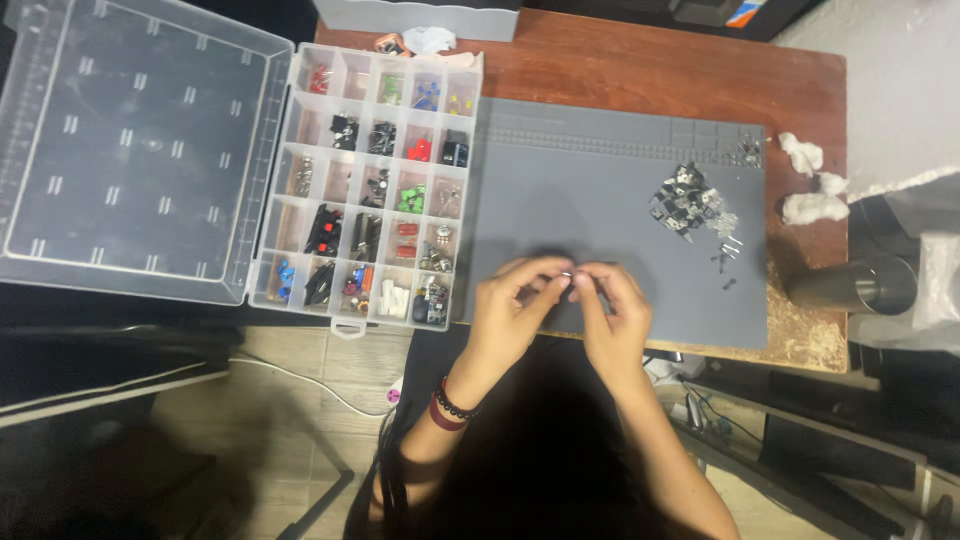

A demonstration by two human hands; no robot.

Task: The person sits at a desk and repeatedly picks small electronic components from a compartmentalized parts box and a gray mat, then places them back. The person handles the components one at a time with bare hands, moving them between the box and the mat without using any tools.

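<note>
Tiny metal part (567, 272) pinched between both sets of fingertips, held just above the near edge of the grey mat (570, 190); too small to tell what kind of part it is. My left hand (512, 300) grips it from the left with thumb and forefinger, other fingers curled; my right hand (610, 305) meets it from the right the same way, fingertips of the two hands touching around the part. Bracelets (450, 405) on my left wrist. Further out on the mat, far right side, a loose pile of small metal and black parts (690, 205), a few strays just below it. Mat sits on a wooden table (650, 70). Left of the mat, touching its edge, a clear compartment box (370, 185) with sorted components in red, green, blue, black; its lid (130, 150) lies flat open to the left. White wads (810, 185) past the mat's right edge, metal cup (855, 285) near them.
</note>
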